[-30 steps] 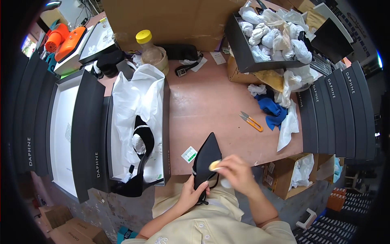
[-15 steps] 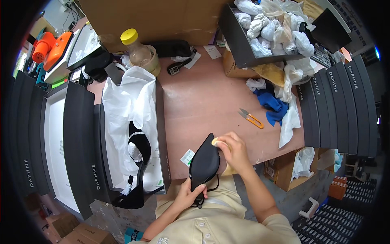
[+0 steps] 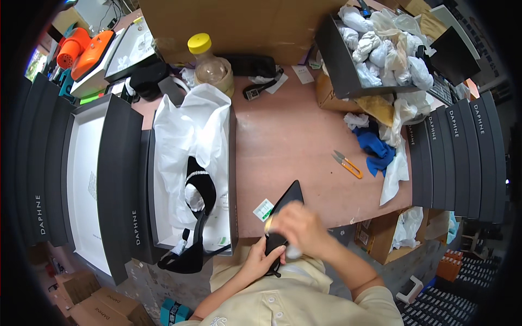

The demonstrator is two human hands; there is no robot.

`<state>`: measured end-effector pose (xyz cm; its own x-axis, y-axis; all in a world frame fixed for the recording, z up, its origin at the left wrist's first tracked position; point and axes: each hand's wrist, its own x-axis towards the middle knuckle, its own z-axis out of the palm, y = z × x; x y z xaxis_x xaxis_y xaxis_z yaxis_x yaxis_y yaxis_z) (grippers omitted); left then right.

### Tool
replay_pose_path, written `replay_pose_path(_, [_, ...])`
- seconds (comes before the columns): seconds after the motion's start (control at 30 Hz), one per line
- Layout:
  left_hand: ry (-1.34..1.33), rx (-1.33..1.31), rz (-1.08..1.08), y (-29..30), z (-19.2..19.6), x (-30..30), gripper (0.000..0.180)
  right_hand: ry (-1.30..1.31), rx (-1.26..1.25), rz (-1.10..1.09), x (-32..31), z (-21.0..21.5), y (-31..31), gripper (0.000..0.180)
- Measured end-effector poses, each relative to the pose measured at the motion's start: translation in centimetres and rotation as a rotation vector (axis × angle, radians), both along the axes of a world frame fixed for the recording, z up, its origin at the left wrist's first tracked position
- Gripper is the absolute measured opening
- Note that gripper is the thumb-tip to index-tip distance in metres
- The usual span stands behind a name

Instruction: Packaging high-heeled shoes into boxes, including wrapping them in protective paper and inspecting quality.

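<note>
A black pointed-toe shoe (image 3: 292, 194) is held at the table's near edge, its toe away from me. My left hand (image 3: 259, 259) is closed round its rear end. Across its middle lies my right hand (image 3: 300, 228), smeared by motion, with a pale yellow cloth (image 3: 269, 224) pinched in its fingers against the shoe. Part of the shoe is hidden under that hand. To the left, an open shoe box (image 3: 233, 174) holds white tissue paper (image 3: 190, 119) and another black shoe (image 3: 207, 190) with a sparkling strap. A small white-and-green label (image 3: 263, 209) lies beside the held shoe.
Orange-handled thread snips (image 3: 348, 164) and a blue cloth (image 3: 375, 149) lie on the right. Behind them a black box (image 3: 348, 89) holds wrapped white bundles. A yellow-capped bottle (image 3: 209, 68) stands at the back. Black shoe boxes (image 3: 457, 157) line the right side; an empty white-lined box (image 3: 87, 179) stands left.
My right hand has moved left and nearer to me with the cloth, from the shoe's toe side to across its middle. The whole view has shifted slightly.
</note>
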<state>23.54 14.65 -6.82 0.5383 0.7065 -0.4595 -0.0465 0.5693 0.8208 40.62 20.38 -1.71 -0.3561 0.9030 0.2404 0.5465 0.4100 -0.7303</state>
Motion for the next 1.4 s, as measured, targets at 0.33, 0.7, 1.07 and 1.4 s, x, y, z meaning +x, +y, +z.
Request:
replay_pose_path(0.33, [-0.008, 0.026, -0.006, -0.2, -0.5, 0.1, 0.021, -0.169, -0.134, -0.496, 2.8, -3.2, 3.2, 0.010])
replay_pose_path(0.7, [-0.223, -0.075, 0.017, -0.1, 1.9, 0.2, 0.026, -0.306, 0.504, -1.096, 20.1, 6.3, 4.9, 0.020])
replay_pose_path(1.07, [-0.606, -0.067, 0.173, 1.7, 4.9, 2.5, 0.042, 0.159, -0.293, -0.541, 10.2, 2.5, -4.6, 0.026])
replay_pose_path(1.4, [-0.453, 0.128, 0.225, 2.2, 6.1, 4.7, 0.051, 0.963, -0.611, -0.229, 1.3, -0.3, -12.7, 0.082])
